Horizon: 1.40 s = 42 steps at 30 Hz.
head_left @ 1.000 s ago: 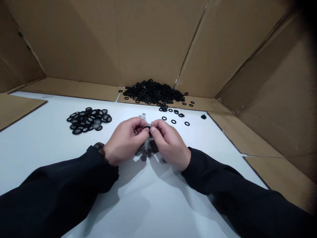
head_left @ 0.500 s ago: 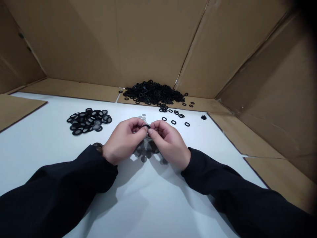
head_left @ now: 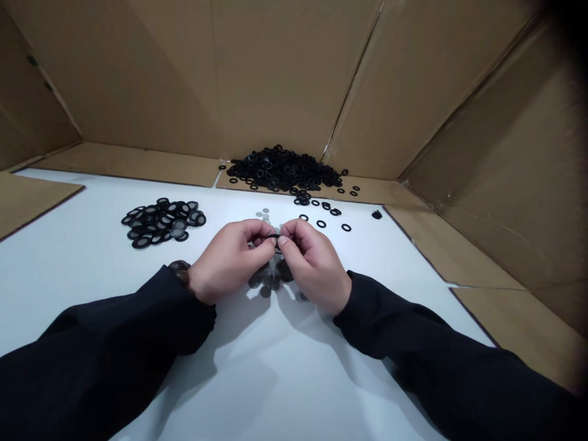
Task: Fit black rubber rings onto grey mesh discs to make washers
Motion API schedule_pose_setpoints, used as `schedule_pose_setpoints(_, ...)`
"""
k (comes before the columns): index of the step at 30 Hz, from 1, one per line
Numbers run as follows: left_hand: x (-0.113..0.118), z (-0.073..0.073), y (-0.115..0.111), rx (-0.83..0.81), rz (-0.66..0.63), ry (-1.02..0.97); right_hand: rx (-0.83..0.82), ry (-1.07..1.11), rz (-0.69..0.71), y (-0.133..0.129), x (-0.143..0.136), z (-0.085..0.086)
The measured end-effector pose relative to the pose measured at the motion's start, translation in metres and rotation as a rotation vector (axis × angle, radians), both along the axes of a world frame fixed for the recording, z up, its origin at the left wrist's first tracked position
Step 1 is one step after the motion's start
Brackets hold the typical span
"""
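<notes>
Between the fingertips of both hands is a black rubber ring (head_left: 274, 236), mostly covered by the thumbs and fingers. My left hand (head_left: 233, 256) pinches its left side, and my right hand (head_left: 315, 260) pinches its right side. Below and behind the hands, small grey mesh discs (head_left: 266, 283) lie scattered on the white table (head_left: 248, 380). Whether a disc sits inside the held ring cannot be made out. To the left lies a pile of black rings with grey discs in them (head_left: 160, 222).
A big heap of black rings (head_left: 285, 168) rests against the cardboard wall (head_left: 275, 73) at the back. Several loose rings (head_left: 321, 224) lie in front of it, with a small black lump (head_left: 376, 214) farther right. Cardboard strips (head_left: 487, 315) edge the table.
Both hands keep their pinch on the ring, and the fingers have shifted slightly around it. The whole view has moved a little; the piles look the same.
</notes>
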<state>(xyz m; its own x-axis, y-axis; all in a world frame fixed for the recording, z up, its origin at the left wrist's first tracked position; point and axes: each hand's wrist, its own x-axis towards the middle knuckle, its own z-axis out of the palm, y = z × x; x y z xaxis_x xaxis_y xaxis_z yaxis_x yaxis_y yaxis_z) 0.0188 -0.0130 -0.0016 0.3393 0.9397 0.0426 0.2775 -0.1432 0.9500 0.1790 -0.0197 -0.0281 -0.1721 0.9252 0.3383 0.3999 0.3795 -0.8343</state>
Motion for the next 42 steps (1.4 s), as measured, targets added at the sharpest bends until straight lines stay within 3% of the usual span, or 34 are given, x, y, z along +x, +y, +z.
schedule_pose_setpoints(7, -0.0013, -0.0018, 0.0, -0.078, 0.009, -0.133, -0.085, 0.083, 0.097, 0.0046, 0.0038, -0.0053)
schedule_pose_setpoints(20, 0.0011, -0.0051, 0.0006, -0.015, 0.039, -0.102, -0.041, 0.017, 0.041, 0.0018, -0.0012, 0.0012)
schedule_pose_setpoints(31, 0.0013, -0.0036, -0.0001, -0.037, 0.069, -0.172, -0.081, 0.121, 0.044, 0.0048, 0.0008, -0.008)
schedule_pose_setpoints(42, -0.0011, -0.0043, 0.0003, -0.016, 0.052, -0.033, -0.026, 0.052, 0.018, 0.0036, 0.0015, -0.0051)
